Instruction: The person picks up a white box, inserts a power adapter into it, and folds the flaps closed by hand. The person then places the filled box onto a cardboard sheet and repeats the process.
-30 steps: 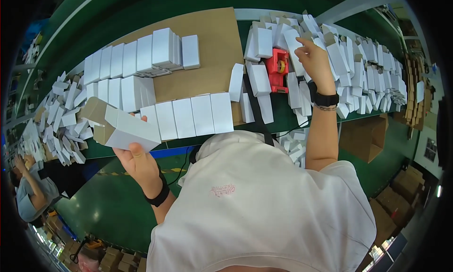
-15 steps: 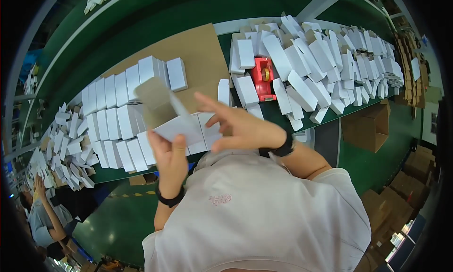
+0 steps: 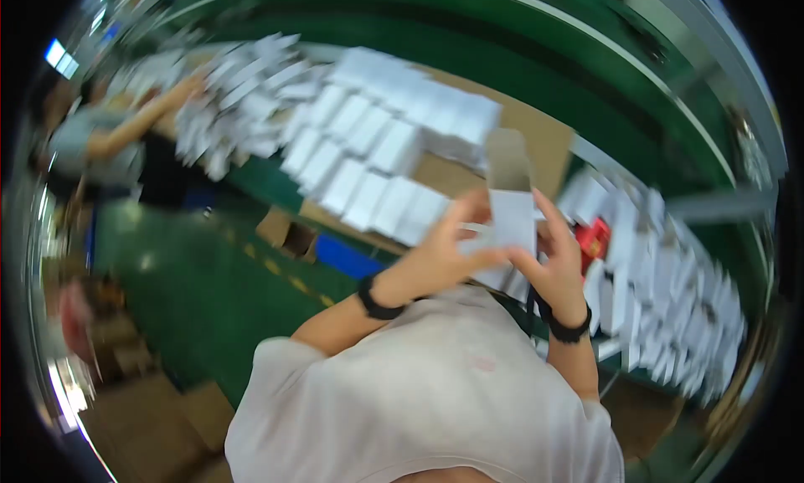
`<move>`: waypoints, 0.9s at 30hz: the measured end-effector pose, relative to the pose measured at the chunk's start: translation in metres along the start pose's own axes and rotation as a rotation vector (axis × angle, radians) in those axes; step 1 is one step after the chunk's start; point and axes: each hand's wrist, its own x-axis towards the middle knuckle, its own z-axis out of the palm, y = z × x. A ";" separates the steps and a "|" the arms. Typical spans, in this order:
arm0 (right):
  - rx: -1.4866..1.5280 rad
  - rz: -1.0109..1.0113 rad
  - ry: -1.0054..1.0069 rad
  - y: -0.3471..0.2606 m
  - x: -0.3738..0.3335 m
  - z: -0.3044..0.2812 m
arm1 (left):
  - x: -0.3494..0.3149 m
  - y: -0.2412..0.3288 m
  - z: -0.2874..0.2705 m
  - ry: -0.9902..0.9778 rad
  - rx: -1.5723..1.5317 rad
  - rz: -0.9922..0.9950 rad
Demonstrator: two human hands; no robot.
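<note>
Since half a second ago, the white box has left its place in front of the near row and come over toward the right, and the right grip, then swinging free of it, has closed in on its side. The whole view has swung round as well, so the surface now slants down from upper left to lower right.

The box is held up between both hands, in front of the chest, with its grey-brown flap standing open at the top. The right grip is grasping it, fingers along its right edge and thumb across the front, low down. The left grip is grasping it too, from the left side, its thumb tip near the other thumb (motion blur softens the exact contact there). Each wrist wears a black band.

Behind the hands, rows of white boxes stand packed on a cardboard sheet. A red tape dispenser sits just beyond the right grip, next to a heap of white boxes. Another pile of white cartons lies at the far left, where a co-worker in a grey top reaches toward it.
</note>
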 end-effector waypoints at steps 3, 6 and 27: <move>0.011 -0.108 0.009 -0.009 0.003 0.029 | -0.015 0.000 -0.010 0.269 -0.111 0.222; 0.043 -0.124 0.065 -0.016 0.005 0.014 | -0.019 0.015 -0.079 0.645 -0.039 0.222; -1.021 0.239 0.481 0.153 0.053 -0.106 | 0.026 -0.044 -0.313 0.840 0.491 0.101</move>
